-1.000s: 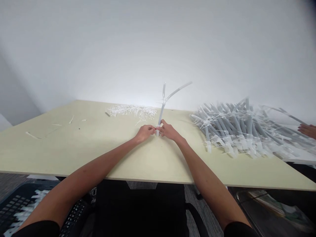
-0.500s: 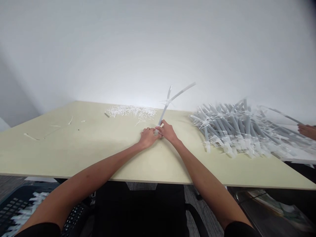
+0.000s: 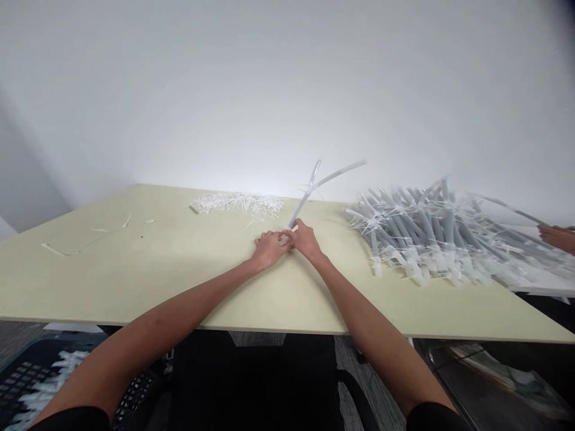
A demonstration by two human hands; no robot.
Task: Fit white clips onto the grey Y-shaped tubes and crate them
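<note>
Forked clear tube [image 3: 300, 209] leans further right than a second ago, branches up in the air, lower end pinched at the desk [image 3: 135, 281] surface. Grip is closed from both sides: left hand [image 3: 268, 251] and right hand [image 3: 305, 240] press together around the tube's base, fingers meeting there. Heap of grey tubes with white ties [image 3: 426, 230] sits right of my hands, white plastic scraps [image 3: 238, 202] ahead-left. Co-worker's hand [image 3: 557, 238] at far right edge.
</note>
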